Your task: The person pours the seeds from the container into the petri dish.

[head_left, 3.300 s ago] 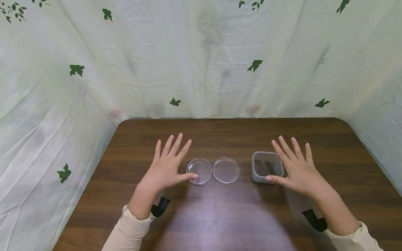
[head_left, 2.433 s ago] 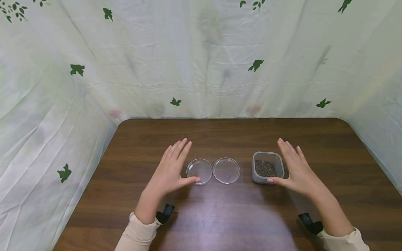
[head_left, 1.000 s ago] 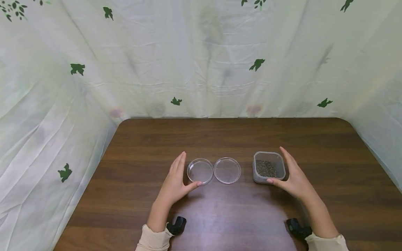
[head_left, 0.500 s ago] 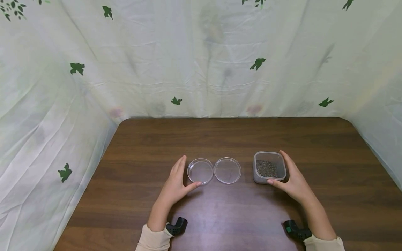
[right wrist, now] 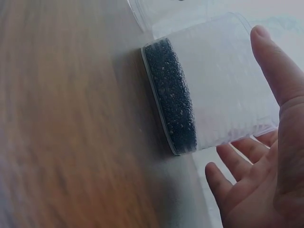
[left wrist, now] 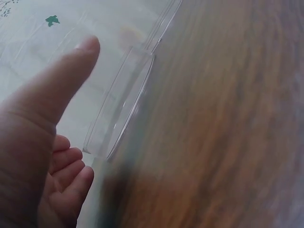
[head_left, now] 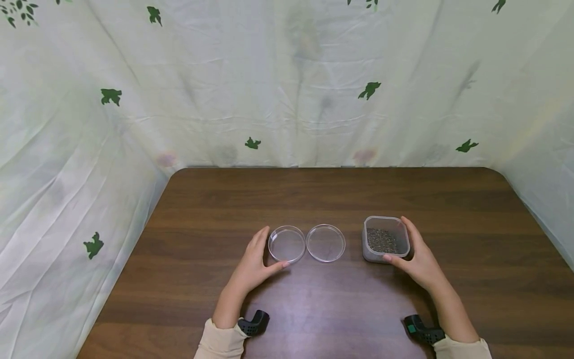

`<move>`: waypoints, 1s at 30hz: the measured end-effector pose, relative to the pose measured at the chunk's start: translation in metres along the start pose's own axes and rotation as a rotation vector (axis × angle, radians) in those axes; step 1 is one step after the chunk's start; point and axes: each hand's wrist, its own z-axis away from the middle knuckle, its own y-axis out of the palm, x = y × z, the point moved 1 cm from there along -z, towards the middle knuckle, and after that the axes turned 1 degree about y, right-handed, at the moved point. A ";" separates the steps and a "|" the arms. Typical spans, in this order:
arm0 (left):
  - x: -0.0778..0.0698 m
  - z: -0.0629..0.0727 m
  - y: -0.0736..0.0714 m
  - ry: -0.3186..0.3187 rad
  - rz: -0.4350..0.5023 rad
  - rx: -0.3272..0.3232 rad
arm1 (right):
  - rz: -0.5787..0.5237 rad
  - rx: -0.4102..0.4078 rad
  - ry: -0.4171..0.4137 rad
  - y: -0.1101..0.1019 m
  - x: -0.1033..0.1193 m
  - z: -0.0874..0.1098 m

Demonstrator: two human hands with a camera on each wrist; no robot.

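Your left hand (head_left: 251,267) and right hand (head_left: 421,263) have drawn in, fingers gathered, thumbs apart: one now frames the left dish (head_left: 287,243) centrally, the other the tub (head_left: 374,256) on the desk's (head_left: 341,309) right; neither seems to grip yet.

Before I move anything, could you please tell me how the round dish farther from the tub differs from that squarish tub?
The round dish is circular, while the squarish tub has straight sides and rounded corners. The dish is shallow; the tub is clearly deeper. No contents show in the dish, whereas the tub holds a layer of dark grains. Both are see-through and rest on the wooden table.
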 end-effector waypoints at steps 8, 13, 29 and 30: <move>0.001 0.000 0.005 0.029 0.008 0.001 | -0.036 -0.008 -0.005 0.001 -0.003 0.000; 0.001 0.000 0.007 0.016 0.012 0.000 | -0.042 -0.011 0.003 0.002 -0.005 0.000; 0.006 -0.001 0.012 0.002 0.044 -0.027 | -0.203 -0.011 -0.043 0.007 -0.009 0.001; 0.005 -0.001 0.012 0.001 0.045 -0.027 | -0.228 -0.010 -0.053 0.007 -0.009 0.000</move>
